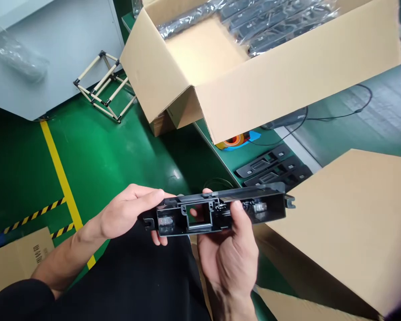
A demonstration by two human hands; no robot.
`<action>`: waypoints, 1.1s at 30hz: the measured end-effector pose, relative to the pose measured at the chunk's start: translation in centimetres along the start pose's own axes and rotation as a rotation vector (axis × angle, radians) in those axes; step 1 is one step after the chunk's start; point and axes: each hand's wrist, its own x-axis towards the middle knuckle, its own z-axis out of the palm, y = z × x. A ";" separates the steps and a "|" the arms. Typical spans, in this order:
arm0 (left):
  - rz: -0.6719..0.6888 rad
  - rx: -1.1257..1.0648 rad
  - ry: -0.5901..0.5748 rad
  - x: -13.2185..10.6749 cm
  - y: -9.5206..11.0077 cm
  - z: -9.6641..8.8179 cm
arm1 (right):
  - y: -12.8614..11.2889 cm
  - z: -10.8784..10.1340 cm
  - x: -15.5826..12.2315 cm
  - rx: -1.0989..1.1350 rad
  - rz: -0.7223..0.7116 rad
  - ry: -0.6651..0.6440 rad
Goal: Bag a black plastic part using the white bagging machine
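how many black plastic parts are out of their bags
3: one black part held by the left hand and right hand; a second part and third part side by side on the green bench. More may hide behind the held one.

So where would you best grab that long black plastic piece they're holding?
Probably across its narrow width, coming from the near side, with one hold on each half. The black plastic piece is long and lies level, so a grip at one end might let it tip. The left hand and right hand pinch it this way.
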 end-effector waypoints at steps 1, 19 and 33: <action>-0.014 -0.011 0.005 0.0 0.4 0.2 | 0.0 -0.1 -0.1 0.017 0.015 0.006; 0.046 -0.063 0.056 -2.5 2.0 -3.9 | 3.6 2.9 -1.7 0.023 0.061 -0.099; 0.051 -0.067 0.101 -5.7 3.9 -6.5 | 5.9 2.9 -3.4 -0.087 0.051 -0.303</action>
